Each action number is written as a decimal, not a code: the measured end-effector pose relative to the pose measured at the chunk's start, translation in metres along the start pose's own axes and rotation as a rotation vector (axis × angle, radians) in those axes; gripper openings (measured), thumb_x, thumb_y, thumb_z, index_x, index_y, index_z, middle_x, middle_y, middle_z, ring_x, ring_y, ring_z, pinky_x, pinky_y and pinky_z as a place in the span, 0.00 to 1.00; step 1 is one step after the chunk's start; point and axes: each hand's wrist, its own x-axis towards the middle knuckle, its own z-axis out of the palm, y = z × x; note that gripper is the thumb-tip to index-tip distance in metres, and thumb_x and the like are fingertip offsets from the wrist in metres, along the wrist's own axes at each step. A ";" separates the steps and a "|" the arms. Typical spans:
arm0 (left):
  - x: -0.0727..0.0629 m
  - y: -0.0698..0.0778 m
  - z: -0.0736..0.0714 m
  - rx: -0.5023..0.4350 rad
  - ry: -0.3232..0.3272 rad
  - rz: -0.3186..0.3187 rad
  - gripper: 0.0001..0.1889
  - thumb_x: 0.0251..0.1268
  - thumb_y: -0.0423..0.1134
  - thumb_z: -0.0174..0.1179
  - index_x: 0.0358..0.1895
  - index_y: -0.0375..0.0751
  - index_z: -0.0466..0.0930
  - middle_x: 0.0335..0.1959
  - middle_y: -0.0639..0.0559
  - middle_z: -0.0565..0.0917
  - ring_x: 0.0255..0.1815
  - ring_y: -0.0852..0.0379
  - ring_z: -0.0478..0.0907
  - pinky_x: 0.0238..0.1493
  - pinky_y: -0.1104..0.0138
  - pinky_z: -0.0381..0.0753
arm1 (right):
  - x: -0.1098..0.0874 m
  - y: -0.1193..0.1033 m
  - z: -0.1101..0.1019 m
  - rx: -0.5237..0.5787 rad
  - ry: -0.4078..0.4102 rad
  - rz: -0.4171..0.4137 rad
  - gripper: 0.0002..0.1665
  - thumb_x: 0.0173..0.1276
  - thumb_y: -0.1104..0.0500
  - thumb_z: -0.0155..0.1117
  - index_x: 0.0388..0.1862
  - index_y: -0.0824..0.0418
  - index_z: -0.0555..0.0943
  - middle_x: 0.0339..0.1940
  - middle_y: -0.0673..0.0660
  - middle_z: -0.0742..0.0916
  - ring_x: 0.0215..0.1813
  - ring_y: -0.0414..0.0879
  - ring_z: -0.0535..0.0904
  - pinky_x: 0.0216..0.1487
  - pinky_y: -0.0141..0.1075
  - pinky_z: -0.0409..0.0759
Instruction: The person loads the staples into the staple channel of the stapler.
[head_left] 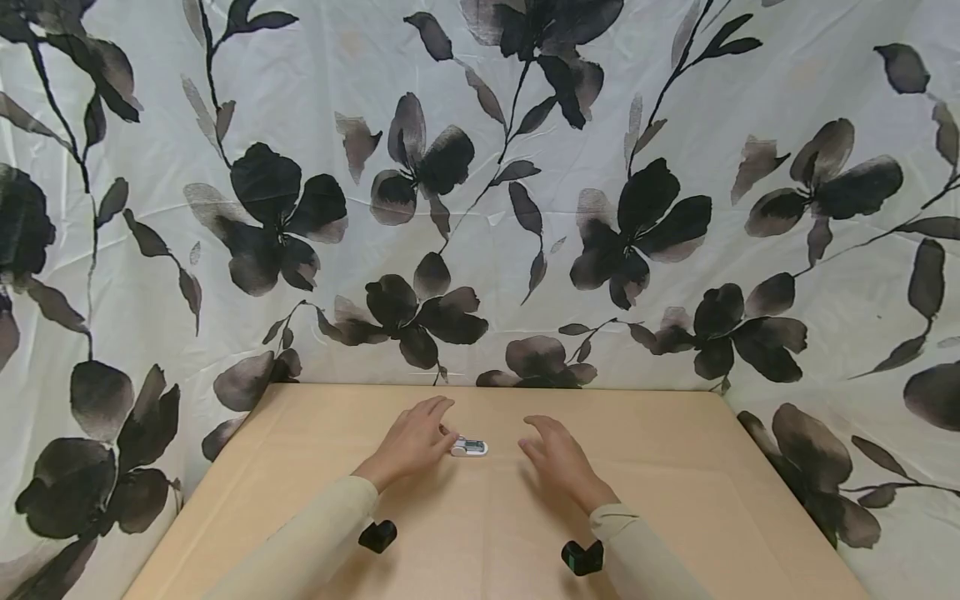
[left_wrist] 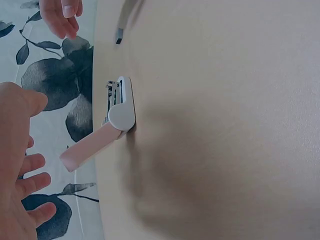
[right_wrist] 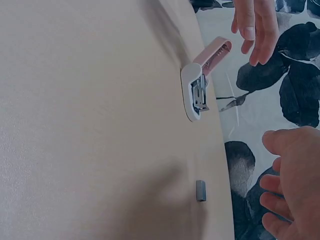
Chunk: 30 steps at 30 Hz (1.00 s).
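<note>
A small pink-and-white stapler (head_left: 469, 447) stands on the table with its pink upper arm (left_wrist: 92, 146) swung up and its metal channel exposed. My left hand (head_left: 416, 437) hovers just left of it with fingers loosely spread, holding nothing. On the other side, my right hand (head_left: 562, 462) is held above the table with nothing in its grasp, its fingers spread and slightly bent. A short grey bar, which looks like a strip of staples (right_wrist: 201, 190), lies on the table apart from the stapler, on the right hand's side. In the head view I cannot make that bar out.
The light wooden table (head_left: 480, 533) ends at a back edge close behind the stapler. A white cloth with dark flowers (head_left: 525, 208) hangs behind it and at both sides. Black wrist cameras sit under both sleeves.
</note>
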 end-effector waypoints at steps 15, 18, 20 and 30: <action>0.000 -0.003 0.001 -0.024 -0.008 -0.021 0.28 0.72 0.47 0.63 0.70 0.38 0.73 0.71 0.41 0.76 0.72 0.40 0.73 0.69 0.44 0.75 | -0.001 0.005 -0.001 0.012 0.008 0.016 0.23 0.74 0.57 0.66 0.64 0.65 0.79 0.67 0.65 0.82 0.72 0.63 0.75 0.72 0.57 0.74; 0.000 -0.004 0.001 -0.027 -0.018 -0.033 0.28 0.72 0.47 0.63 0.70 0.38 0.73 0.72 0.41 0.75 0.73 0.40 0.73 0.70 0.44 0.74 | -0.001 0.006 0.000 0.009 0.007 0.019 0.23 0.74 0.57 0.67 0.64 0.65 0.79 0.67 0.64 0.82 0.71 0.62 0.76 0.72 0.57 0.74; 0.000 -0.004 0.001 -0.035 -0.024 -0.041 0.28 0.72 0.47 0.62 0.70 0.38 0.73 0.72 0.41 0.75 0.73 0.40 0.72 0.70 0.44 0.74 | -0.001 0.007 0.000 0.014 0.004 0.024 0.23 0.74 0.57 0.67 0.64 0.65 0.79 0.67 0.64 0.82 0.71 0.62 0.76 0.72 0.57 0.74; -0.001 -0.008 0.002 -0.062 -0.033 -0.057 0.28 0.73 0.47 0.63 0.70 0.39 0.73 0.72 0.41 0.76 0.74 0.41 0.72 0.72 0.44 0.72 | -0.002 0.009 0.001 0.040 0.001 0.037 0.23 0.74 0.58 0.67 0.64 0.66 0.79 0.67 0.64 0.82 0.71 0.62 0.76 0.71 0.57 0.74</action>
